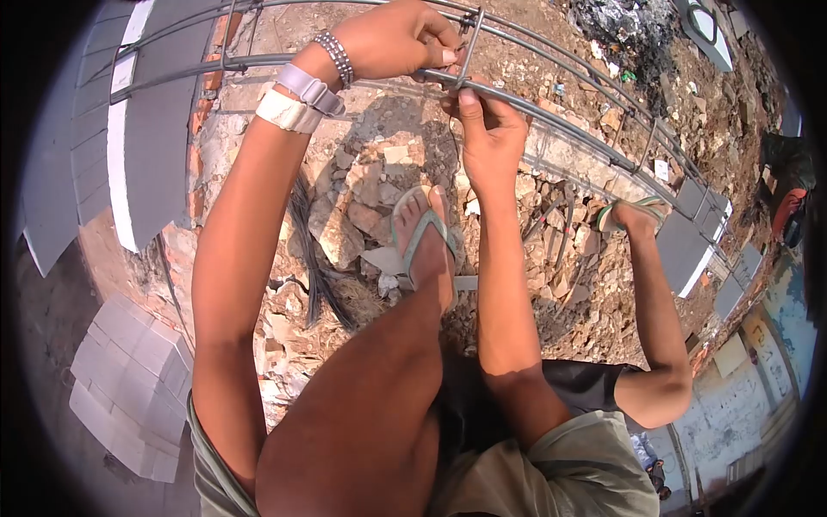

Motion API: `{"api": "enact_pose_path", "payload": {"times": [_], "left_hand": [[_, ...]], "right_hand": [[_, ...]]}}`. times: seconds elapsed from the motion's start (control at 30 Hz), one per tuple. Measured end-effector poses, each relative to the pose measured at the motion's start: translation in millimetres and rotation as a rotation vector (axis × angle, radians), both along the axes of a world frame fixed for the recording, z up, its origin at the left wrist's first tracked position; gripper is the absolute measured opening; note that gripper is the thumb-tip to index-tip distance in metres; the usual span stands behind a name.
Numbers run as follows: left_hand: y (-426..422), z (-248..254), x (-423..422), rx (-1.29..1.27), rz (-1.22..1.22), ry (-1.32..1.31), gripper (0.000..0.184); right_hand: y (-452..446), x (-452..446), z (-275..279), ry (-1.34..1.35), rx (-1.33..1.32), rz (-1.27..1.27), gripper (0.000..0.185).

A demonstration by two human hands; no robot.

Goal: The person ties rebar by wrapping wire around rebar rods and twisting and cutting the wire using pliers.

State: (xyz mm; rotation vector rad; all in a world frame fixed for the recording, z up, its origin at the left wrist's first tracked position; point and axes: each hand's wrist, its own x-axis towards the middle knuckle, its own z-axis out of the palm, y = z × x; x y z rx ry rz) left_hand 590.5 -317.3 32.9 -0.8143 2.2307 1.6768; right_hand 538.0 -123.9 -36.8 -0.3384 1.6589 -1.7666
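Observation:
A long rebar cage [258,61] runs across the top of the head view, its bars crossed by square steel stirrups. At one stirrup [470,47], my left hand [392,41] reaches over the bars with thumb and fingertips pinched together; whatever is between them is too small to make out. My right hand [495,138] comes from below and is closed at the same stirrup's lower corner, thumb on the near side. Its other fingers curl behind the lower bar and are partly hidden. Bracelets and bands circle my left wrist.
Broken stone and rubble [336,228] cover the ground around my sandalled foot [426,228]. A bundle of thin dark wire [312,258] lies on it. Grey blocks [129,388] are stacked at lower left. Grey slabs [685,241] stand beneath the cage at right.

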Motion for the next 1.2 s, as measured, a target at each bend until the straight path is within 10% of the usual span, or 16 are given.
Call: {"api": "enact_pose_path", "payload": {"times": [0.13,0.4,0.77,0.97,1.2], "left_hand": [[13,-16,14,-0.21,-0.031,0.516,0.019],[40,-14,35,-0.712,0.078,0.563,0.02],[16,32,13,-0.392,-0.031,0.114,0.02],[5,33,6,-0.234,-0.069,0.008,0.023],[-2,-1,-3,-0.053,0.003,0.026,0.02]], "right_hand": [[-2,-4,15,-0.013,0.102,0.045,0.027],[-7,12,39,0.149,0.337,0.073,0.032],[-1,6,28,0.235,0.195,0.091,0.037],[-3,5,37,-0.245,0.17,0.144,0.029],[-3,9,29,0.104,0.294,0.152,0.026]]}}
